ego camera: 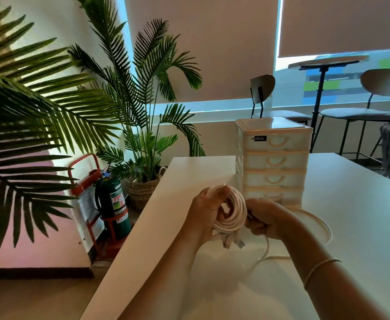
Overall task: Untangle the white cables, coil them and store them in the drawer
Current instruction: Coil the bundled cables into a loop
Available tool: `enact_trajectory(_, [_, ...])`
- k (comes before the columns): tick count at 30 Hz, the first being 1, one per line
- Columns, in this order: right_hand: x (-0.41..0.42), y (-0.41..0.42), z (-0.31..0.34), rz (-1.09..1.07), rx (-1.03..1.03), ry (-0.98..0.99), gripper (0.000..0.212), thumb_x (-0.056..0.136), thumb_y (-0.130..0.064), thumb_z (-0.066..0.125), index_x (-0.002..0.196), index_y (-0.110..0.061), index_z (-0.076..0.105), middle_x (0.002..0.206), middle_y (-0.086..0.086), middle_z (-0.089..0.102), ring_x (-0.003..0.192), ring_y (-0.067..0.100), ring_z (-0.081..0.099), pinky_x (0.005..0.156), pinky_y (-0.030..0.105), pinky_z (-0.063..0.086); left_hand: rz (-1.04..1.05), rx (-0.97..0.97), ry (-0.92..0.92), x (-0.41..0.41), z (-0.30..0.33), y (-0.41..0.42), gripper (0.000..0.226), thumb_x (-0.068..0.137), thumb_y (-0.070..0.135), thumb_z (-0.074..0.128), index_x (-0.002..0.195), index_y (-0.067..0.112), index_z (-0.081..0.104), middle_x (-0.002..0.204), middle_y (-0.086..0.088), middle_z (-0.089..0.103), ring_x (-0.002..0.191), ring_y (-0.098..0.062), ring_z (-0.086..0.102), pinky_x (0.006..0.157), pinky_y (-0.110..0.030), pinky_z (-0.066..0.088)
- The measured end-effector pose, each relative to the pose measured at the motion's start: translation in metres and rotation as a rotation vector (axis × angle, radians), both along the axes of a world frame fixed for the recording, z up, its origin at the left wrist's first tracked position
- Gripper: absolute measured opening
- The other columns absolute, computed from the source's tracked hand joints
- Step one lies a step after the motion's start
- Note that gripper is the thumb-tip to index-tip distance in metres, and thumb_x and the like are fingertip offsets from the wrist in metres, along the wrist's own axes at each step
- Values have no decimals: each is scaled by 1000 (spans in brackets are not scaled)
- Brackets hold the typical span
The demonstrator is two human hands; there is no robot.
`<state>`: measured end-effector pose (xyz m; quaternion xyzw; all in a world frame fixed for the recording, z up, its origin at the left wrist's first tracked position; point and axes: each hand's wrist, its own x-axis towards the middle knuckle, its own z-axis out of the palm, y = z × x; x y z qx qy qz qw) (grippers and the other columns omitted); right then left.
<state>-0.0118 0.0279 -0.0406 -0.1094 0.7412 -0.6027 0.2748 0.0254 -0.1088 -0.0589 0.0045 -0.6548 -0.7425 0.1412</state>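
We've got the white cable coil (229, 210) held upright between both hands, just above the tabletop (351, 204) & right in front of the drawer unit (273, 161). It looks light & soft, prob. w/ enough spring in the jacket that the loops will fan out if we let go, so the hold should go across the whole bundle, all turns pinched together, not on 1 strand. The jacket looks smooth, so likely a bit slippery; a firm wrap beats a fingertip pinch.

Left hand (204, 211) has its fingers curled round the left side of the coil, thumb on top of the loops, forearm coming in low from bottom centre. Right hand (264, 219) sits at the coil's right edge, fingers curled on the cable where the loose tail (317, 221) leaves it; wrist bent inward, a thin bracelet (321, 267) further back on the forearm.

The tail isn't wound in yet: it arcs out right over the tabletop, loops back under the right wrist & up to the coil. Connector ends (232, 242) hang below the bundle, the stiff bits, best kept clear of the winding.

All 4 drawers look closed. We'd judge coiling is near done, storing not begun.
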Motion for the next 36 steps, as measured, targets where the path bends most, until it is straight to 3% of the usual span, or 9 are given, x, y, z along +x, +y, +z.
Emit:
enact_trajectory(7, [1, -5, -6, -198, 22, 208, 32, 93, -38, 48, 90, -11, 65, 75, 3, 63, 64, 14, 55, 59, 27, 45, 127, 95, -49, -10, -9, -4, 29, 78, 39, 66, 85, 11, 60, 60, 1, 56, 39, -4, 45, 45, -20, 42])
enact_trajectory(10, [1, -3, -6, -350, 126, 641, 18, 88, -33, 57, 94, -18, 64, 85, -9, 61, 78, 7, 54, 73, 25, 45, 169, 50, -60, -12, -11, -3, 26, 83, 36, 64, 84, 11, 58, 57, 2, 55, 35, -4, 43, 44, -21, 42])
enact_trajectory(13, [12, -7, -4, -362, 110, 988, 7, 77, -29, 71, 81, -25, 66, 83, -21, 54, 77, -4, 45, 66, 12, 33, 171, 47, -55, -12, -12, -4, 25, 84, 34, 62, 83, 10, 57, 54, 1, 53, 35, -5, 44, 44, -23, 40])
enact_trajectory(16, [19, -16, -11, -263, 272, 1197, 9, 74, -26, 75, 83, -24, 74, 97, -7, 61, 95, 11, 44, 78, 22, 38, 209, 48, -63, -13, -15, -8, 32, 82, 36, 65, 88, 5, 60, 52, 1, 55, 40, -8, 48, 46, -25, 41])
enact_trajectory(22, [33, -24, -4, -202, 651, 1120, 26, 88, -32, 55, 111, -30, 67, 138, 0, 43, 126, 18, 31, 99, 31, 34, 284, -71, -95, -16, -20, -7, 27, 81, 38, 67, 78, 12, 62, 66, -4, 62, 53, -14, 57, 55, -26, 46])
enact_trajectory(25, [42, -29, 0, -144, 757, 1076, 35, 92, -31, 44, 124, -27, 56, 141, 4, 38, 129, 22, 29, 99, 33, 35, 256, -26, -68, -18, -19, -5, 42, 79, 32, 71, 105, 0, 59, 83, -10, 64, 59, -13, 62, 51, -24, 48])
enact_trajectory(28, [42, -32, -1, -73, 816, 1045, 41, 94, -33, 38, 134, -28, 43, 143, 5, 31, 129, 26, 26, 100, 36, 33, 258, -62, -24, -14, -16, -4, 36, 82, 28, 68, 113, 16, 54, 102, -4, 61, 89, -19, 62, 68, -24, 52])
enact_trajectory(32, [33, -29, -7, -93, 601, 1013, 28, 90, -30, 49, 111, -29, 67, 148, 0, 31, 134, 23, 23, 107, 36, 27, 265, -89, 67, -9, -13, -6, 8, 83, 27, 66, 87, 30, 60, 90, 4, 66, 88, -19, 64, 77, -30, 55])
enact_trajectory(36, [31, -29, -5, -237, 257, 786, 20, 86, -26, 57, 84, -14, 73, 123, -5, 52, 114, 13, 47, 89, 22, 34, 285, -243, 148, -6, -12, -10, 14, 79, 42, 66, 87, 35, 57, 89, 8, 65, 87, -16, 63, 78, -31, 54])
